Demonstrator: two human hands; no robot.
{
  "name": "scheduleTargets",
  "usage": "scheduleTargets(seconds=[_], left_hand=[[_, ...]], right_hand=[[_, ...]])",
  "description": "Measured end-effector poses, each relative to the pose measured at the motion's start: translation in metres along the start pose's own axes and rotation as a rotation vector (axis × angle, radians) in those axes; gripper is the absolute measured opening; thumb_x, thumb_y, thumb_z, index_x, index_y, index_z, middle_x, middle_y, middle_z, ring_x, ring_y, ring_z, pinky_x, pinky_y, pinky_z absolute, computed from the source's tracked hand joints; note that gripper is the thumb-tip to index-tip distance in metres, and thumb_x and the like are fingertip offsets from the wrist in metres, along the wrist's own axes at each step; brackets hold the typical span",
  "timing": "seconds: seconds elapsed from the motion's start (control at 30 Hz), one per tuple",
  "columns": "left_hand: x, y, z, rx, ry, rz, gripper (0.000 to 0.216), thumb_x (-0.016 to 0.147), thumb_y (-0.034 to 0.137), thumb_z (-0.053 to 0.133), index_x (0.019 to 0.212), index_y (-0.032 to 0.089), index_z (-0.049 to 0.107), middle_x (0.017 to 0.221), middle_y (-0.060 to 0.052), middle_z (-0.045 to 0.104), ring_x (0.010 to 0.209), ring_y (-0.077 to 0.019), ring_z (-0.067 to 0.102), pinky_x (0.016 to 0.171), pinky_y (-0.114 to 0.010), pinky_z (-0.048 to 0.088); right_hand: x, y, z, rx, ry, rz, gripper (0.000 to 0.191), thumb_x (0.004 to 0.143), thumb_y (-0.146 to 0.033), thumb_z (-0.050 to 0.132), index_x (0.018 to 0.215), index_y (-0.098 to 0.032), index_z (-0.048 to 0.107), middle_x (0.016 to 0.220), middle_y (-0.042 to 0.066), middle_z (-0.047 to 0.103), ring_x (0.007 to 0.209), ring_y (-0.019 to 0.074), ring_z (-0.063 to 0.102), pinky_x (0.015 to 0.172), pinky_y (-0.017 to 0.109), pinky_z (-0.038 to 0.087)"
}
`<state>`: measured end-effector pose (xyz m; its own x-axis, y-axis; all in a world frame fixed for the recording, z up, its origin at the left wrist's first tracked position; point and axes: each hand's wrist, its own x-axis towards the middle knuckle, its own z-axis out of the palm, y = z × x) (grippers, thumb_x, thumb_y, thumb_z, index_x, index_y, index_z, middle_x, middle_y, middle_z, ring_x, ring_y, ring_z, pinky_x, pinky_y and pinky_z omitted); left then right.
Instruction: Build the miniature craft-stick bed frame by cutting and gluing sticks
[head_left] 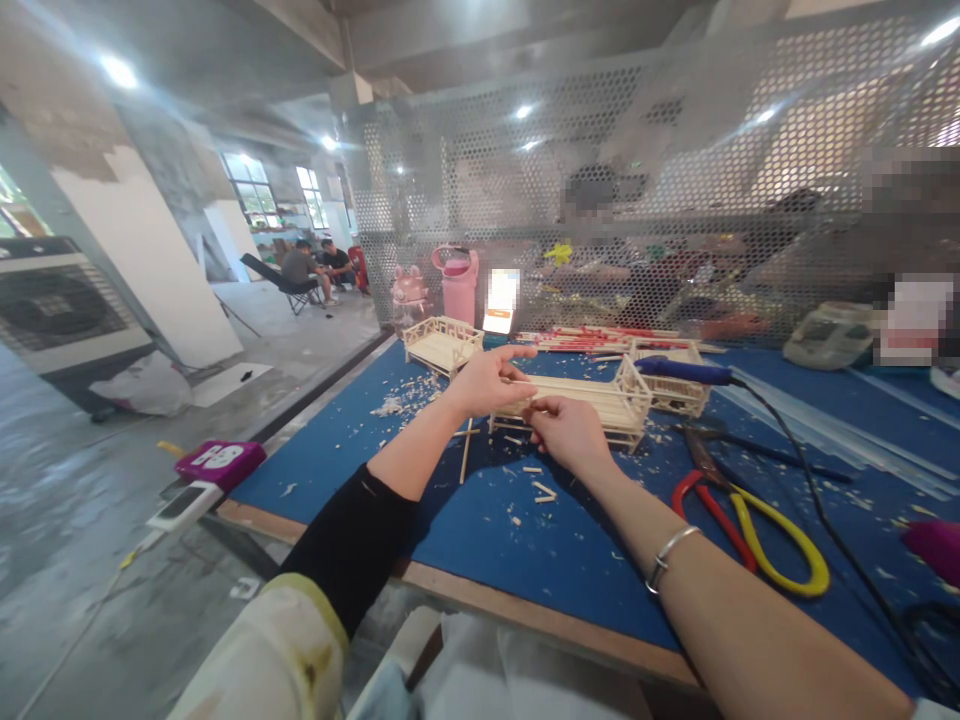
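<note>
A small bench-like model of pale wooden sticks (570, 393) stands on the blue work surface, its left end partly hidden by my hands. At that end, my left hand (487, 382) has its index finger stretched out, while its thumb and other fingers close together over the model. My right hand (568, 430) pinches its fingertips close by, at the model's front left edge. Whatever small piece lies between the fingertips is too fine to make out. Behind my left hand stands a second stick model (442, 347). A third one (670, 378) is at the right.
A blue-handled tool with a cord (686, 371) rests on the right-hand model. Pliers with red and yellow handles (720, 480) lie at the right. Red-tipped sticks (600, 340), a lit phone (501, 300) and a pink cup (459, 290) line the back before a perforated screen (480, 190).
</note>
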<state>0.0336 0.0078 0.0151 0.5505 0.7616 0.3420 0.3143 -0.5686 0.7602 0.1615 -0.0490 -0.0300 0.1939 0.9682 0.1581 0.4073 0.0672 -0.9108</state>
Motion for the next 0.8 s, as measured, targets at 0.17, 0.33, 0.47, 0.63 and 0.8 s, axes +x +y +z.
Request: scheduleTargets(seconds=[0.17, 0.33, 0.47, 0.63, 0.8], left_hand=[[-0.0004, 0.0022, 0.0011, 0.077, 0.031, 0.009, 0.053, 0.068, 0.017, 0.063, 0.120, 0.012, 0.052, 0.075, -0.004, 0.069, 0.068, -0.0117, 0.061, 0.068, -0.024, 0.046], [-0.0006, 0.0006, 0.0009, 0.050, 0.033, 0.016, 0.050, 0.068, 0.017, 0.063, 0.118, 0.012, 0.053, 0.074, -0.003, 0.069, 0.069, -0.0119, 0.061, 0.069, -0.024, 0.046], [0.0009, -0.0012, 0.0007, -0.017, 0.015, 0.000, 0.042, 0.077, 0.018, 0.054, 0.118, 0.010, 0.052, 0.074, -0.005, 0.068, 0.067, -0.0122, 0.061, 0.065, -0.024, 0.045], [0.0010, 0.0010, 0.0006, -0.112, 0.027, -0.027, 0.038, 0.080, 0.011, 0.041, 0.116, 0.012, 0.053, 0.083, -0.006, 0.068, 0.076, -0.0132, 0.063, 0.071, -0.025, 0.046], [0.0004, 0.0029, 0.0002, -0.120, 0.028, -0.053, 0.039, 0.079, 0.009, 0.040, 0.116, 0.012, 0.052, 0.081, -0.005, 0.068, 0.077, -0.0130, 0.062, 0.073, -0.025, 0.045]], right_hand=[[0.0002, 0.0011, -0.0010, 0.005, 0.013, -0.001, 0.015, 0.069, -0.031, 0.056, 0.068, -0.018, 0.064, 0.040, -0.004, 0.052, 0.036, 0.0116, 0.049, 0.040, 0.022, 0.037], [0.0017, 0.0037, -0.0014, 0.023, 0.028, 0.003, 0.016, 0.068, -0.032, 0.057, 0.072, -0.018, 0.065, 0.040, -0.005, 0.052, 0.035, 0.0122, 0.049, 0.040, 0.022, 0.038], [0.0018, 0.0040, -0.0004, 0.037, 0.030, 0.002, 0.015, 0.069, -0.031, 0.056, 0.070, -0.019, 0.065, 0.040, -0.005, 0.052, 0.035, 0.0113, 0.048, 0.040, 0.022, 0.037], [0.0012, 0.0021, 0.0013, 0.059, 0.027, 0.015, 0.017, 0.071, -0.032, 0.056, 0.068, -0.018, 0.064, 0.039, -0.005, 0.050, 0.034, 0.0105, 0.047, 0.039, 0.021, 0.036], [0.0011, 0.0017, 0.0007, 0.080, 0.026, 0.022, 0.017, 0.070, -0.034, 0.057, 0.067, -0.018, 0.064, 0.038, -0.006, 0.050, 0.033, 0.0098, 0.045, 0.037, 0.021, 0.034]])
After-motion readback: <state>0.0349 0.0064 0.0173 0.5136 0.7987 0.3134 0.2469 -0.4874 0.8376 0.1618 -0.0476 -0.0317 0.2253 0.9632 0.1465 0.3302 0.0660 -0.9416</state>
